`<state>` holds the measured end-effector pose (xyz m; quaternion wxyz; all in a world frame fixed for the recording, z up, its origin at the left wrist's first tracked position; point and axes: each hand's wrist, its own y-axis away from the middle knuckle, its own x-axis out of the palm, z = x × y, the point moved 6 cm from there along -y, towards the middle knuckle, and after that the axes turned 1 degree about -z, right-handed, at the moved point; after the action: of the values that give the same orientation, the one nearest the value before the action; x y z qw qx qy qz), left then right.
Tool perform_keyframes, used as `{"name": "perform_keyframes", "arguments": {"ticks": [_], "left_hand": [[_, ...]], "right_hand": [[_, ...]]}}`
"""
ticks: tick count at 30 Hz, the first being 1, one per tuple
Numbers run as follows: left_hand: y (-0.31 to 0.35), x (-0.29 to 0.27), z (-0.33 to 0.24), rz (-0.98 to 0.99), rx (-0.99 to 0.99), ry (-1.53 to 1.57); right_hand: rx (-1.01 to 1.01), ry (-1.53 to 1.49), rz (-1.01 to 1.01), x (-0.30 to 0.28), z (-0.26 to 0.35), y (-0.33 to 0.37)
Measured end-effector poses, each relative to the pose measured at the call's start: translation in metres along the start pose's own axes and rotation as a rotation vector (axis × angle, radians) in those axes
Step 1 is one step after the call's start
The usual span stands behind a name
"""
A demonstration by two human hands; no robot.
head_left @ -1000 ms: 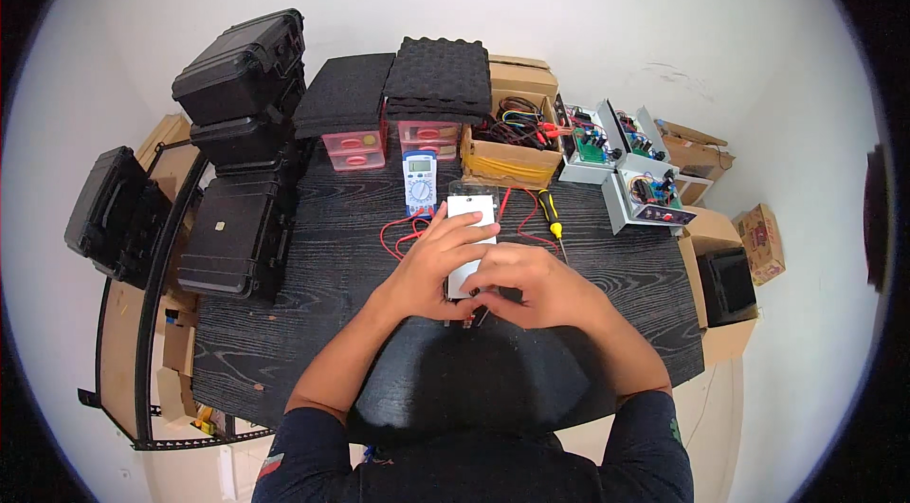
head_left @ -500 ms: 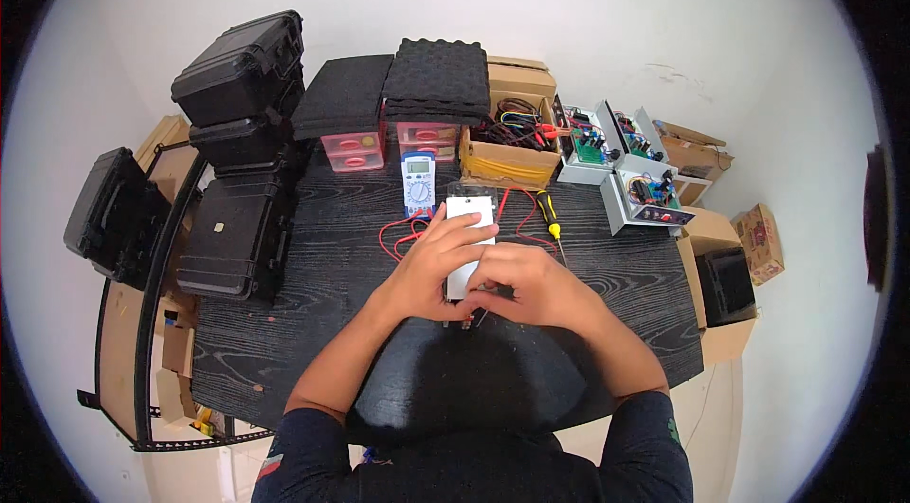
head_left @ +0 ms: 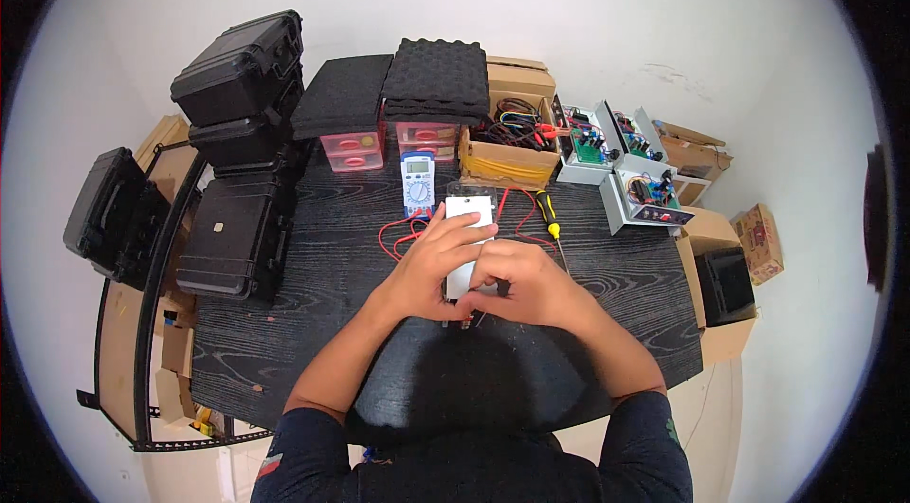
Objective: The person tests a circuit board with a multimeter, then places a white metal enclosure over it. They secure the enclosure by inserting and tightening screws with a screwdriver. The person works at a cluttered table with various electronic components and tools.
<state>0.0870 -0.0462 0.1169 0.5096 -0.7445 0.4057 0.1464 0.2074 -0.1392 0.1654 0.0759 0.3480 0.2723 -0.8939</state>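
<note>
Smooth white oblong [head_left: 462, 276] on a wood-grained black desk [head_left: 322, 252]
I see the left hand [head_left: 428, 263] lying across, fingers spread; the right hand [head_left: 533, 285] curls, its pinch hidden from me.

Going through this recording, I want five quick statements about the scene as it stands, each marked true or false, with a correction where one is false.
1. The left hand rests on the white panel. True.
2. The right hand grips the screwdriver. False: the screwdriver lies on the table, and the hand is at the panel's near end.
3. The open carton beside the drawers holds cables. True.
4. The multimeter lies right of the screwdriver. False: it lies left of it.
5. The bumpy foam sits on top of drawers. True.
</note>
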Motion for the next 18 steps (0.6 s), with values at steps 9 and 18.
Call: {"name": "perform_keyframes", "arguments": {"ticks": [9, 18], "left_hand": [[0.001, 0.001, 0.000, -0.013, 0.006, -0.005], [0.002, 0.002, 0.003, -0.003, -0.001, 0.002]], "right_hand": [[-0.160, -0.028, -0.047, 0.000, 0.001, -0.001], [-0.139, -0.013, -0.090, 0.002, 0.007, 0.000]]}}
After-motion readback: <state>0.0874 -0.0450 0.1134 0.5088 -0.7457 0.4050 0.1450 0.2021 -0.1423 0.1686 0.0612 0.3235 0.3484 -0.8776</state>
